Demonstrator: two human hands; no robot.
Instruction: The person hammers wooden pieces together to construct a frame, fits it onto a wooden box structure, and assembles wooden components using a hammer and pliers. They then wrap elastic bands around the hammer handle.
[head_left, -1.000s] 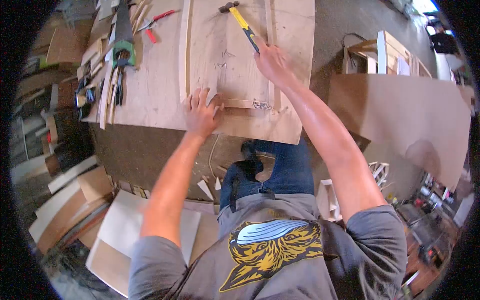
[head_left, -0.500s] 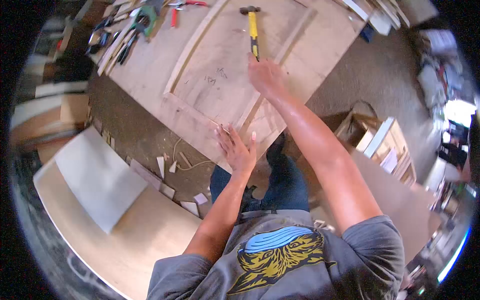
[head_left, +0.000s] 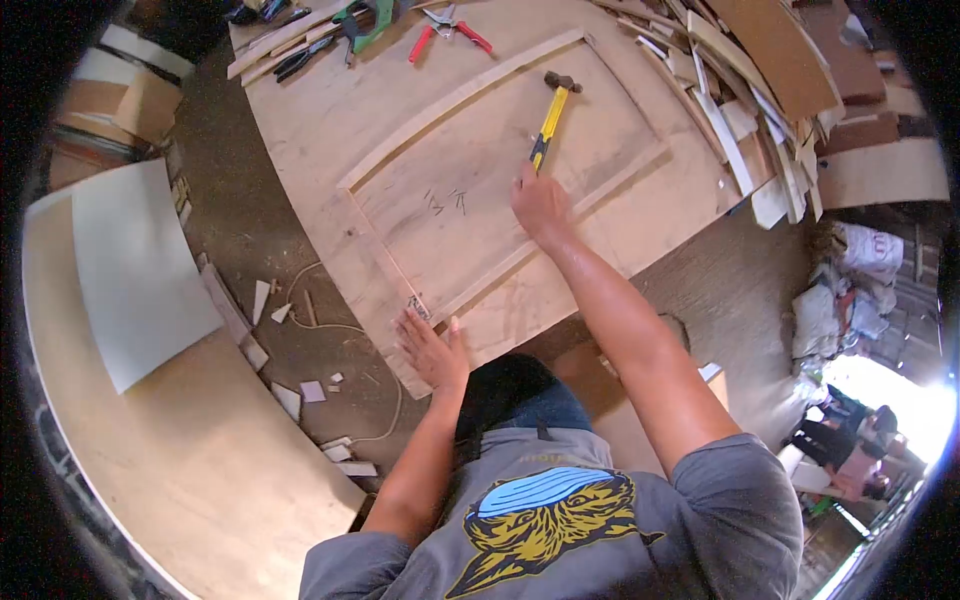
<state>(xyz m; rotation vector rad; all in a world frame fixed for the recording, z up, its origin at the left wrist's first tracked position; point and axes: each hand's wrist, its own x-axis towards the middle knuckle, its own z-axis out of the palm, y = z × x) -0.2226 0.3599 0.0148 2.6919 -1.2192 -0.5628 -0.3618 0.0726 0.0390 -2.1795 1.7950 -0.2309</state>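
My right hand (head_left: 543, 210) is closed around the lower end of a hammer (head_left: 549, 126) with a yellow and black handle. The hammer's head points away from me, over the panel inside a rectangular frame of wooden strips (head_left: 400, 132). At the frame's near corner, my left hand (head_left: 436, 350) rests with fingers stretched out and thumb apart. A small cluster of dark, thin pieces (head_left: 417, 306) is by its fingertips; I cannot make out exactly what they are. Several loose nails (head_left: 446, 202) are scattered inside the frame, left of my right hand.
Red-handled pliers (head_left: 450, 33) and a green tool (head_left: 372, 25) lie at the table's far side. Wood offcuts (head_left: 715, 95) are piled at the far right. A curved sheet (head_left: 200, 440) stands on the left, with scraps (head_left: 312, 391) and a cord on the floor.
The view has swung, bringing more of the table's far side and the offcut pile into sight. My left hand is now lower and flatter at the frame's corner. My right hand remains on the hammer's handle.
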